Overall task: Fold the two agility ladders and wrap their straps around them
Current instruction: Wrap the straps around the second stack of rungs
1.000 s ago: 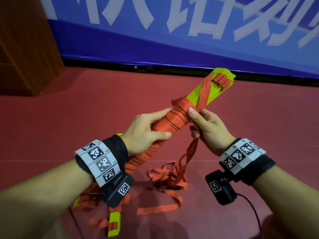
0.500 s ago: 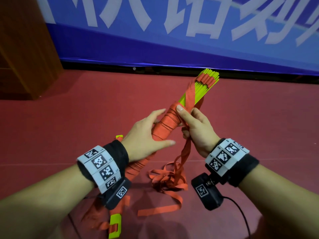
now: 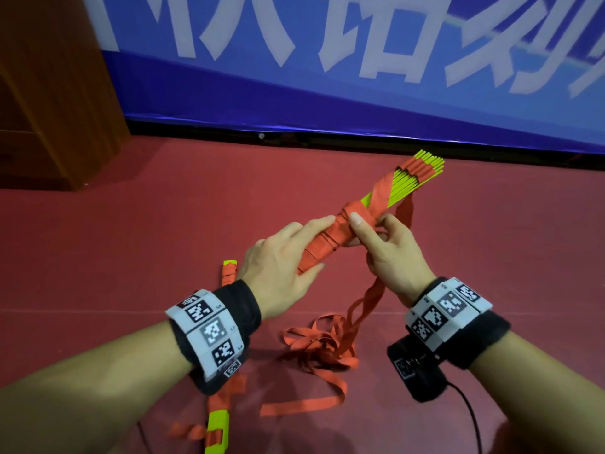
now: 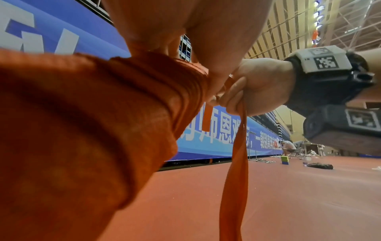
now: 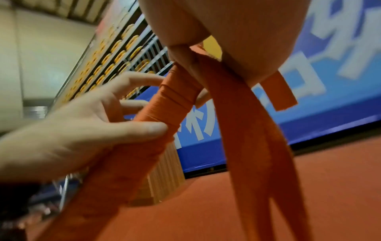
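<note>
Floorside, a second ladder (image 3: 217, 427) lies by the left wrist, rungs gathered, wrap state unclear. Left hand (image 3: 278, 267) cradles the folded ladder bundle (image 3: 330, 244) with loosely curved fingers. Right hand (image 3: 389, 253) pinches the orange strap (image 3: 366, 303). Judging by this, wrapping is roughly halfway: the yellow end shows bare and loose strap trails onto the floor (image 3: 131, 257).

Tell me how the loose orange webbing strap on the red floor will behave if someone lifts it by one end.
The loose orange webbing strap is probably floppy: it lies in tangled loops on the red floor and hangs limp below the right hand. It likely weighs little, being thin and flat. Lifted by one end, the loops may snag and drag together.
</note>
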